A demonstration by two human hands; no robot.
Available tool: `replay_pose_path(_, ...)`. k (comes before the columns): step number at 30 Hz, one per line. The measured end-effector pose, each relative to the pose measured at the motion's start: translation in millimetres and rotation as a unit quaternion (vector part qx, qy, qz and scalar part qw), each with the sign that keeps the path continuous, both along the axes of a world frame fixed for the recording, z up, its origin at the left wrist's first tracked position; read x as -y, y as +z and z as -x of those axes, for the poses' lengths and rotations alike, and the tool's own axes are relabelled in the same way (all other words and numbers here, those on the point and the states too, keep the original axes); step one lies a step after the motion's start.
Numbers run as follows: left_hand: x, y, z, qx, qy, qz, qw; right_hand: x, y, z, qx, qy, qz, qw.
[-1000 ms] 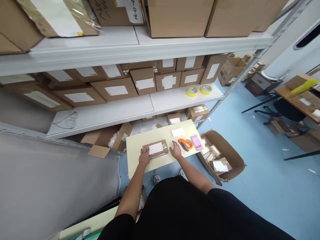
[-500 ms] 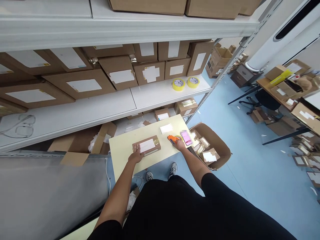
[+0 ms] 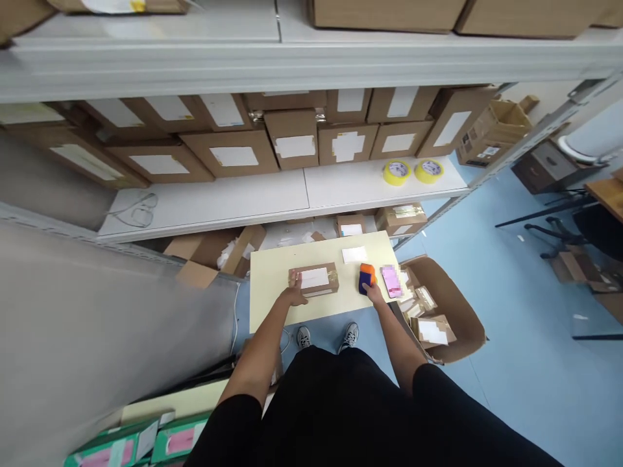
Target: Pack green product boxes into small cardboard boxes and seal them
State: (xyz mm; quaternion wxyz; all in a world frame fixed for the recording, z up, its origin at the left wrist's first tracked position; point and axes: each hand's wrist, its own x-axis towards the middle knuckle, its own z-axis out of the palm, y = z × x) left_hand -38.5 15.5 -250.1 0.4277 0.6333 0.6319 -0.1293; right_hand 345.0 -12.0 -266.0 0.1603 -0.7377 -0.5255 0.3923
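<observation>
Left hand (image 3: 294, 293) rests flat on the near left corner of the small brown cardboard parcel with a white label (image 3: 314, 280), pinning it to the pale yellow tabletop (image 3: 272, 305). Right hand (image 3: 374, 292) is closed around the orange and dark blue tape dispenser (image 3: 366, 277), just right of the parcel. Judged step: taping the parcel; the next move calls for bringing the dispenser over it. Open brown carton on the floor (image 3: 462, 311), right of the tabletop, holds several similar labelled parcels

table (image 3: 272, 308) front bare (near edge), parcel (image 3: 314, 280) mid-table
</observation>
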Motion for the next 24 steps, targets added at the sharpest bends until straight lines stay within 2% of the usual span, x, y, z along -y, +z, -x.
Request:
replay_pose_path(1,-1.3,0.6,-0.9,0.006,0.011,-0.005,1.000,6.4,5.2,3.1,-0.034,0.002,-0.003,0.999)
replay_pose_path(2,-3.0,1.6,-1.8,0.012,0.023,-0.011,1.000,12.4,10.7,8.0,-0.107,-0.006,-0.020,0.994)
replay_pose_path(5,-7.2,4.9,-3.9,0.020,0.037,-0.020,0.999,19.9,30.5,33.6,-0.246,0.010,-0.050,0.968)
replay_pose_path(9,-0.8,2.7,-5.1,0.020,0.028,-0.026,0.999,-3.1,59.7,83.7,-0.259,0.096,-0.061,0.959)
replay_pose_path(12,11.5,-3.8,-6.5,0.047,0.027,-0.053,0.997,-25.8,71.5,114.9,-0.258,0.163,-0.054,0.951)
replay_pose_path(17,23.4,-3.6,-10.7,0.053,0.015,-0.047,0.997,-26.6,60.5,132.6,-0.215,0.233,-0.023,0.948)
replay_pose_path(21,23.3,10.7,-8.3,0.078,0.029,-0.044,0.996,-11.7,44.7,130.7,-0.193,0.217,-0.055,0.955)
replay_pose_path(24,19.9,24.7,-1.7,0.108,0.049,-0.082,0.990,-8.2,39.8,129.9,-0.202,0.207,-0.082,0.954)
